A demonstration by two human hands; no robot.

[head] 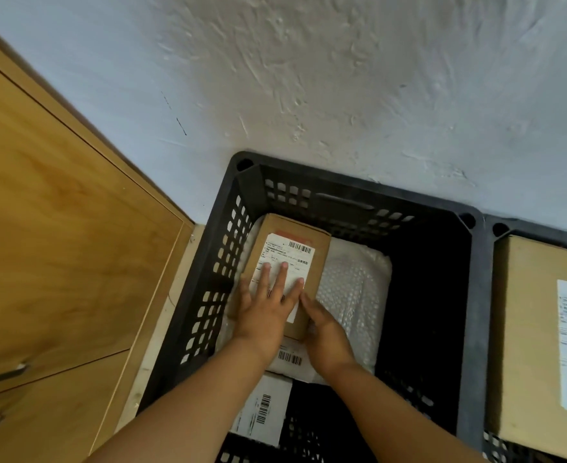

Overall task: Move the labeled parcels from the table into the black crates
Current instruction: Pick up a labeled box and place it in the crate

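- Cardboard parcel (287, 272) lies under the left hand (268, 312), fingers spread flat on its label; the right hand (325, 335) cups its near edge.
- It rests on a bubble-wrap parcel (352, 289) inside the black crate (472, 295).
- Probably stiff and light; best held by its side edges.

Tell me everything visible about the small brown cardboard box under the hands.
The small brown cardboard box is a flat rectangular parcel, closed, bearing a white shipping label with a barcode. It lies in the left part of the black slotted plastic crate, on a white bubble-wrap mailer. The left hand rests flat on the label; the right hand touches its near right edge.
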